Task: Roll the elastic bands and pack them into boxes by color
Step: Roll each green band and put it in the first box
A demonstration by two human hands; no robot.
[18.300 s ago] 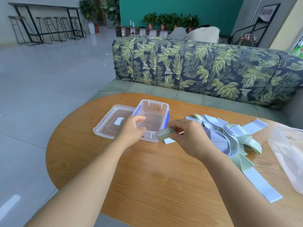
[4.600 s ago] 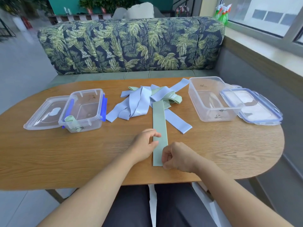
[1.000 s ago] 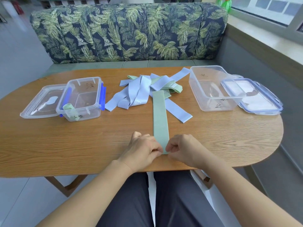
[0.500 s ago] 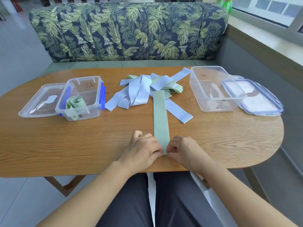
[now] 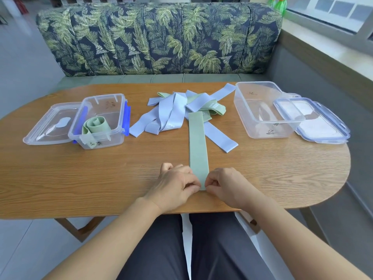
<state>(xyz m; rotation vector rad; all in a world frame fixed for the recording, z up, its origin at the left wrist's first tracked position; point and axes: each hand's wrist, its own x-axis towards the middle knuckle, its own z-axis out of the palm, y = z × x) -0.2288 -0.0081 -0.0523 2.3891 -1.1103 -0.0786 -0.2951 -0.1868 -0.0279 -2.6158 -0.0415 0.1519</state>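
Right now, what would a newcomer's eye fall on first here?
A long sage-green elastic band lies straight down the middle of the rounded wooden table, its near end pinched by the left hand and right hand. Behind it sprawls a tangled heap of pale-blue and green bands.

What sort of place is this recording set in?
Probably a lounge or café-style seating corner rather than a workshop: a leaf-print sofa runs behind a rounded wooden table, and a window with a sill lines the wall on the right.
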